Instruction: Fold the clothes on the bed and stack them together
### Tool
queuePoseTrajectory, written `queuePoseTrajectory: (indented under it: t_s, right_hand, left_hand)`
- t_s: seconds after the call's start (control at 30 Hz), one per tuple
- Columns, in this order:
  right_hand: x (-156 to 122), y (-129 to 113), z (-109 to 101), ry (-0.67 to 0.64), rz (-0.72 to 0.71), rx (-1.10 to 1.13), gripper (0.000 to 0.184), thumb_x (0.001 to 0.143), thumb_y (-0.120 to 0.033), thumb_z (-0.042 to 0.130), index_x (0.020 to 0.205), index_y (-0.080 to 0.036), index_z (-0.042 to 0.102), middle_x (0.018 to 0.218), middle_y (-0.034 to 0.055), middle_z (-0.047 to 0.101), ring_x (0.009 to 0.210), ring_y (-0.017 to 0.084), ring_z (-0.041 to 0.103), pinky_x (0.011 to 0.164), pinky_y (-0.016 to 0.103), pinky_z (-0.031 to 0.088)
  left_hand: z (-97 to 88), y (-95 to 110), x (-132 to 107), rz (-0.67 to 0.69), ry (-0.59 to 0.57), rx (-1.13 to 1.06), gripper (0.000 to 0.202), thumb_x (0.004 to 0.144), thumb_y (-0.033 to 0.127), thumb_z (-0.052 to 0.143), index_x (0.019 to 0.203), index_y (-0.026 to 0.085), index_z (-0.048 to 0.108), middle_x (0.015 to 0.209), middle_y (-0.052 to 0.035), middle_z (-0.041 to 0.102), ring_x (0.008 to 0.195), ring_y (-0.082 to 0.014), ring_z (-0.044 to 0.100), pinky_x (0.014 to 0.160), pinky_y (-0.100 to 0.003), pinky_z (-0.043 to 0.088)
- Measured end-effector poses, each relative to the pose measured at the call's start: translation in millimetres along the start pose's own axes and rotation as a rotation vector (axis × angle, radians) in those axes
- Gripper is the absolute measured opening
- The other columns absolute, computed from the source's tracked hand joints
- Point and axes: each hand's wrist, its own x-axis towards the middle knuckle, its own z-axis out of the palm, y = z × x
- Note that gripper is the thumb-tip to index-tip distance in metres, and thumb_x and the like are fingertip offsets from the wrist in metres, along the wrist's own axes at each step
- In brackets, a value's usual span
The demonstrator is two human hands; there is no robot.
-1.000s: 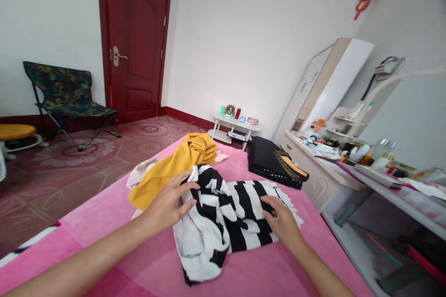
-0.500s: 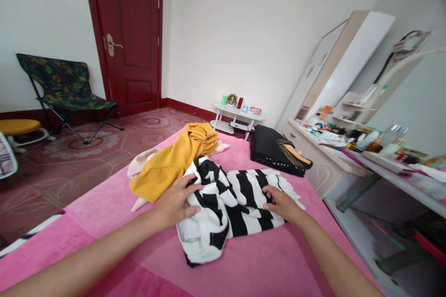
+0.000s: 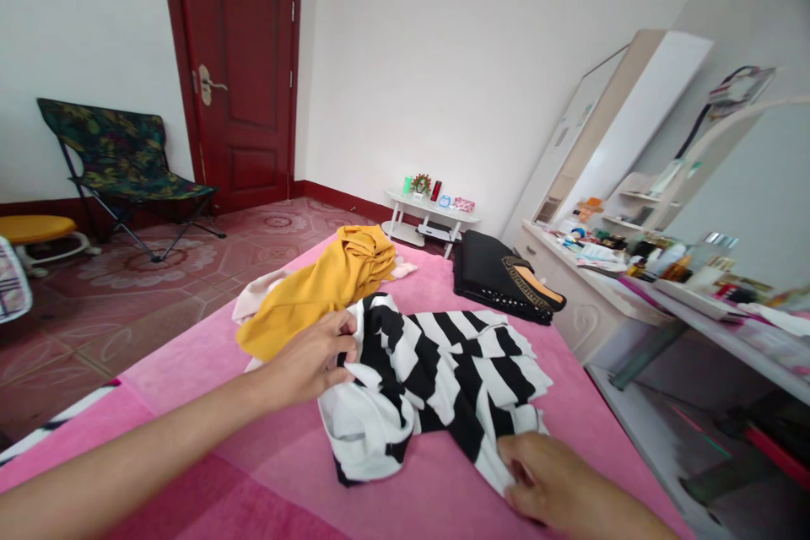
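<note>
A black-and-white striped garment (image 3: 436,367), rumpled and partly bunched, lies on the pink bed cover (image 3: 278,481). At its left end my left hand (image 3: 320,354) pinches a fold of the white and black cloth. My right hand (image 3: 548,477) grips the near right edge of the garment, which is drawn into a taut strip towards me. Just beyond my left hand a mustard-yellow garment (image 3: 310,295) lies over some pale pink cloth (image 3: 256,295). Folded black clothes (image 3: 484,266) with a patterned trim rest at the far right of the bed.
Right of the bed stands a dressing table (image 3: 588,270) crowded with bottles and small items. A low white table (image 3: 430,207) is against the far wall. On the left are a folding chair (image 3: 120,152), a yellow stool (image 3: 38,228) and a red door (image 3: 240,76).
My right hand has moved nearer and taken hold of the garment's edge, pulling it towards me. My left hand has closed on a fold. The striped cloth is spread wider on the right.
</note>
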Motion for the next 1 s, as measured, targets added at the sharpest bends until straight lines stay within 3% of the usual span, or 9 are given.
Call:
queuePoseTrajectory:
  t_s: [0.1,0.2,0.3,0.37,0.43,0.6,0.7,0.87,1.0]
  right_hand:
    - [-4.4,-0.2,-21.4,0.011,-0.006,-0.093,0.012,0.054,-0.012,0.052,0.053,-0.02,0.043,0.056,-0.0018,0.054,0.053,0.012,0.044,0.05,0.026,0.018]
    - [19.8,-0.3,-76.0,0.173,0.028,-0.061,0.013,0.057,-0.014,0.055,0.051,-0.021,0.045,0.053,-0.0011,0.054,0.051,0.013,0.046,0.049,0.026,0.025]
    - [55.9,2.4,-131.8,0.873,-0.033,0.145,0.009,0.074,-0.021,0.048,0.071,-0.022,0.057,0.076,0.0047,0.064,0.071,0.019,0.059,0.063,0.029,0.041]
    - [79.7,8.9,-144.5,1.217,-0.065,0.264,0.018,0.081,-0.022,0.043,0.092,-0.021,0.058,0.105,0.0109,0.062,0.096,0.023,0.058,0.079,0.035,0.045]
    - [102.7,19.8,-129.9,1.163,-0.064,0.316,0.024,0.081,-0.021,0.043,0.101,-0.021,0.056,0.116,0.0129,0.057,0.105,0.022,0.055,0.088,0.037,0.044]
    - [148.4,49.7,-39.3,0.598,-0.038,0.251,0.039,0.058,-0.019,0.068,0.097,-0.022,0.064,0.107,0.0055,0.062,0.1,0.024,0.058,0.087,0.036,0.045]
    - [154.8,53.0,-11.8,0.492,0.028,0.154,0.024,0.07,-0.024,0.062,0.093,-0.023,0.064,0.107,0.0029,0.062,0.104,0.022,0.055,0.088,0.034,0.042]
    - [129.7,42.0,-28.2,0.586,0.137,0.119,0.014,0.079,-0.026,0.051,0.088,-0.025,0.062,0.093,0.0004,0.066,0.092,0.021,0.059,0.072,0.029,0.04]
    - [89.8,48.7,-61.0,0.74,0.235,0.235,0.021,0.082,-0.036,0.047,0.091,-0.024,0.061,0.082,0.0009,0.068,0.076,0.021,0.062,0.063,0.028,0.04]
  left_hand:
    - [-3.6,9.6,-2.8,0.037,0.063,0.088,0.005,0.074,0.024,0.063,0.078,0.021,0.061,0.123,-0.0049,0.046,0.111,-0.0256,0.046,0.092,-0.038,0.04]
    - [5.3,19.0,-1.9,0.084,0.172,0.184,0.008,0.076,0.017,0.058,0.083,0.021,0.061,0.136,-0.007,0.039,0.123,-0.0292,0.039,0.1,-0.045,0.035]
    - [17.2,25.0,-1.3,0.144,0.188,0.18,0.021,0.082,0.015,0.051,0.099,0.022,0.061,0.134,-0.0087,0.045,0.123,-0.0271,0.042,0.103,-0.045,0.034]
    - [23.0,25.6,-1.9,0.112,0.105,0.132,0.03,0.083,0.018,0.051,0.112,0.021,0.058,0.124,-0.0097,0.054,0.112,-0.0253,0.052,0.096,-0.04,0.041]
    - [26.3,23.4,-2.3,0.026,0.018,0.084,0.039,0.083,0.023,0.052,0.121,0.019,0.055,0.115,-0.0101,0.06,0.101,-0.0247,0.058,0.089,-0.037,0.046]
    - [29.7,14.1,5.9,-0.085,-0.061,0.017,0.04,0.082,0.038,0.053,0.115,0.019,0.062,0.112,-0.0076,0.062,0.1,-0.0262,0.058,0.088,-0.033,0.044]
    - [34.2,11.1,14.5,-0.078,-0.106,-0.014,0.032,0.083,0.041,0.051,0.103,0.023,0.068,0.109,-0.0043,0.065,0.1,-0.0254,0.057,0.088,-0.032,0.042]
    - [33.0,8.7,20.4,-0.058,-0.05,-0.21,0.025,0.086,0.036,0.049,0.083,0.019,0.067,0.088,-0.0043,0.067,0.088,-0.0211,0.058,0.083,-0.029,0.042]
    - [0.3,8.8,16.9,-0.138,0.056,-0.567,0.036,0.088,0.046,0.048,0.074,0.015,0.061,0.074,-0.0035,0.063,0.07,-0.0167,0.057,0.068,-0.026,0.045]
